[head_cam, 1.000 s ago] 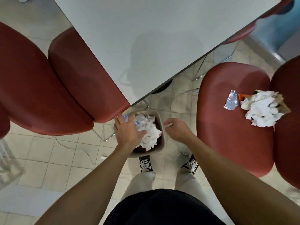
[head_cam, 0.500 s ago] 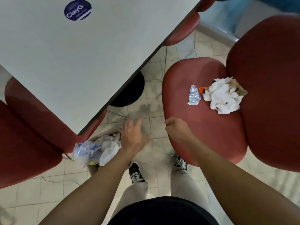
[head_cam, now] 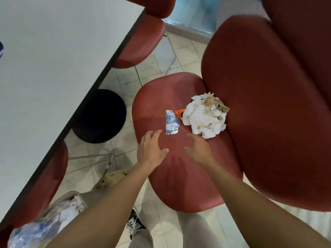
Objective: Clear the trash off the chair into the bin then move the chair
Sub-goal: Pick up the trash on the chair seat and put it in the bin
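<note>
A red chair [head_cam: 179, 185] stands in front of me with trash on its seat. A crumpled silver foil piece [head_cam: 171, 122] lies mid-seat. Beside it sits a wad of white tissue [head_cam: 204, 117] with brown paper in it, and an orange scrap [head_cam: 179, 112] peeks out from under the wad. My left hand [head_cam: 150, 149] hovers over the seat just short of the foil, fingers spread. My right hand [head_cam: 198, 149] hovers just below the tissue wad, fingers relaxed. Both hold nothing. The bin [head_cam: 69, 196], stuffed with plastic and tissue, sits at the lower left by my feet.
A white table [head_cam: 53, 59] fills the left side, with its black round base [head_cam: 100, 115] on the tiled floor. More red chairs stand under the table at the top [head_cam: 141, 42] and left [head_cam: 41, 190]. The chair's backrest [head_cam: 268, 104] rises at the right.
My left hand left the bin and both hands moved up over the chair seat toward the trash. The view swung right, so the bin now sits at the lower left.
</note>
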`<action>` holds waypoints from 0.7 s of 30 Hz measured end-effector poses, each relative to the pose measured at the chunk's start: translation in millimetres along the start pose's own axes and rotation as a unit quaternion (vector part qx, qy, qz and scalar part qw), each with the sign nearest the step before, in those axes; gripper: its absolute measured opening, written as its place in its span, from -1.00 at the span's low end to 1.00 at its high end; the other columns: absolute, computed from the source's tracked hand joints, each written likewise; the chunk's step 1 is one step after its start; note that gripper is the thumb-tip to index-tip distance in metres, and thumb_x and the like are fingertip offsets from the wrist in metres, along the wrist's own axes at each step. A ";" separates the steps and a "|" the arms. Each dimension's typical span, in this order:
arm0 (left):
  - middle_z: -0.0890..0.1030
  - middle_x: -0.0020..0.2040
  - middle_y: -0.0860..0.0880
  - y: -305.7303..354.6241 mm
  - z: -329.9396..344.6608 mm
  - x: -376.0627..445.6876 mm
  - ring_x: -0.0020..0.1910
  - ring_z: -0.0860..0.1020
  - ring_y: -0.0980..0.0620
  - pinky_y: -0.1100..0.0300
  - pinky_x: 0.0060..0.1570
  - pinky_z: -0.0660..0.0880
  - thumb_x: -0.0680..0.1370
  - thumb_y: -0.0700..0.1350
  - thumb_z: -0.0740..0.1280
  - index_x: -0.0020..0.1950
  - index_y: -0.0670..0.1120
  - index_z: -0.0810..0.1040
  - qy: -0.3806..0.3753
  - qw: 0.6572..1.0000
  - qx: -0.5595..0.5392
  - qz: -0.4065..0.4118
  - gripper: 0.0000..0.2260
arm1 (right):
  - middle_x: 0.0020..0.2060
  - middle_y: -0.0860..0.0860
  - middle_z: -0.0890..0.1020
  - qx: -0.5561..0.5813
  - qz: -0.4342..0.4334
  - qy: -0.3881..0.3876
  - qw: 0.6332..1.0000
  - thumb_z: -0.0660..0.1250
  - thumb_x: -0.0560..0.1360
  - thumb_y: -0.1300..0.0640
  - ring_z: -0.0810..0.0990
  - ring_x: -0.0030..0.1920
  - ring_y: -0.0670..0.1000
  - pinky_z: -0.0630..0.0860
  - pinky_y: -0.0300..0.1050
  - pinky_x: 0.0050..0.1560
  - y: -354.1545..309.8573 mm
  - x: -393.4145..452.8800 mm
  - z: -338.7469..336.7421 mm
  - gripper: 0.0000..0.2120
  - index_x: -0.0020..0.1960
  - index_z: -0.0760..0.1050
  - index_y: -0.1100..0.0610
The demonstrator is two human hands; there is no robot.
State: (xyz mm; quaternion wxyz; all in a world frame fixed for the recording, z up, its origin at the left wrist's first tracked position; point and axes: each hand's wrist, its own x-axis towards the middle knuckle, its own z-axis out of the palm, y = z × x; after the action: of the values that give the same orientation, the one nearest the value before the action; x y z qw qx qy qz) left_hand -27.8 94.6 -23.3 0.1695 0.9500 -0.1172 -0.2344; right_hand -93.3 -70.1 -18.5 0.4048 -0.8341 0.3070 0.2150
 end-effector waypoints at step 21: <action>0.34 0.48 0.04 -3.9 116.9 173.6 0.41 0.34 -0.14 -0.04 0.13 0.45 0.42 -0.10 0.48 0.38 0.08 0.45 -0.032 0.989 0.121 0.081 -0.46 | 0.19 0.05 0.57 -0.201 -0.069 0.066 0.975 0.22 0.54 0.18 0.55 0.15 0.12 0.48 -0.01 0.00 47.1 181.9 -38.4 -0.51 0.44 0.28 -0.07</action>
State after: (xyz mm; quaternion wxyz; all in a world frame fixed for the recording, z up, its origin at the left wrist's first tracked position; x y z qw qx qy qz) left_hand 65.7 14.5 -192.5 0.0680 0.9428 -0.2271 -0.2343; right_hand 9.4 -185.4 -132.2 0.2215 -0.9298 0.2252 0.1888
